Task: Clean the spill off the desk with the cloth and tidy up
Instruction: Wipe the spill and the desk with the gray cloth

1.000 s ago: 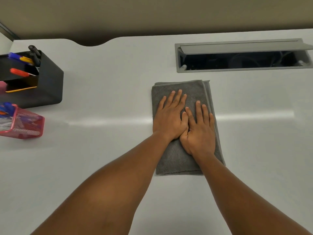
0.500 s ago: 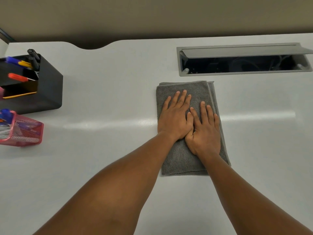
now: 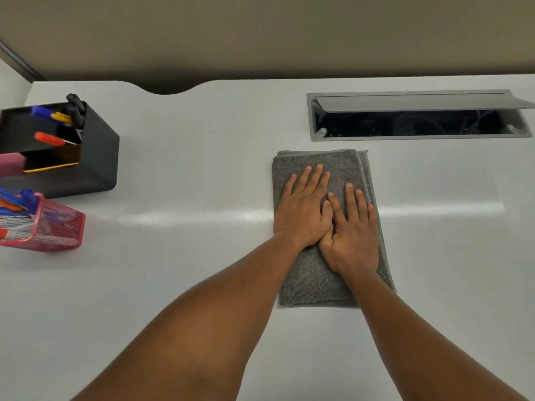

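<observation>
A grey cloth (image 3: 311,280), folded into a long rectangle, lies flat on the white desk (image 3: 179,285) just in front of the cable hatch. My left hand (image 3: 302,208) rests palm down on its left half, fingers stretched out and slightly apart. Beside it, my right hand (image 3: 353,233) lies flat on the right half, its thumb touching the left hand. Neither hand grips the cloth. No spill shows on the desk around the cloth.
A grey cable hatch (image 3: 417,115) with its lid raised sits in the desk behind the cloth. At the far left stand a black pen organiser (image 3: 86,157) and a pink mesh basket (image 3: 58,227), both holding pens. The desk's back edge has a curved notch (image 3: 170,89).
The view has shifted a little; the cloth and both hands sit slightly lower and further right in the frame. The hands keep the same flat pose on the cloth.
</observation>
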Demonstrator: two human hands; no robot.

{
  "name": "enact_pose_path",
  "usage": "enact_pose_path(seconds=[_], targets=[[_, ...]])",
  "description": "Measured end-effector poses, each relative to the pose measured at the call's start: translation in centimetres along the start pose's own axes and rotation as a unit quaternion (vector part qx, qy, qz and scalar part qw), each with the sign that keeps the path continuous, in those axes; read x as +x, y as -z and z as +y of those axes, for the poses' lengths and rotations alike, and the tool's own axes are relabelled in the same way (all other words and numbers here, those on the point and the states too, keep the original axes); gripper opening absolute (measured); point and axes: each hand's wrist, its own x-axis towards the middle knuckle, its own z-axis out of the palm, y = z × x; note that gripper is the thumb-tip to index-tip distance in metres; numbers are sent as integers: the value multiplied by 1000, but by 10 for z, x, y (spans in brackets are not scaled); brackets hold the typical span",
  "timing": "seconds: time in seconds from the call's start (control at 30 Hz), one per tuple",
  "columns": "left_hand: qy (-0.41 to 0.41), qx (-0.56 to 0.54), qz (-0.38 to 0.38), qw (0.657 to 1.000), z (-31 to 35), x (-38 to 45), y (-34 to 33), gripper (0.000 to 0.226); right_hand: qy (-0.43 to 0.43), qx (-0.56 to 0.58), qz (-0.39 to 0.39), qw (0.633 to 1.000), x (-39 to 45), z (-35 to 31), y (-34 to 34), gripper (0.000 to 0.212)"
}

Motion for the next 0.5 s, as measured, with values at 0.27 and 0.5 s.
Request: enact_pose_path(seconds=[0.27,0.5], targets=[[-15,-148,6,989,-21,-9,15,46,-14,24,-4,1000,-2,-5,7,60],[304,-276,316,855,-80,-39,52,25,-140,205,74,966,17,-86,16,44]])
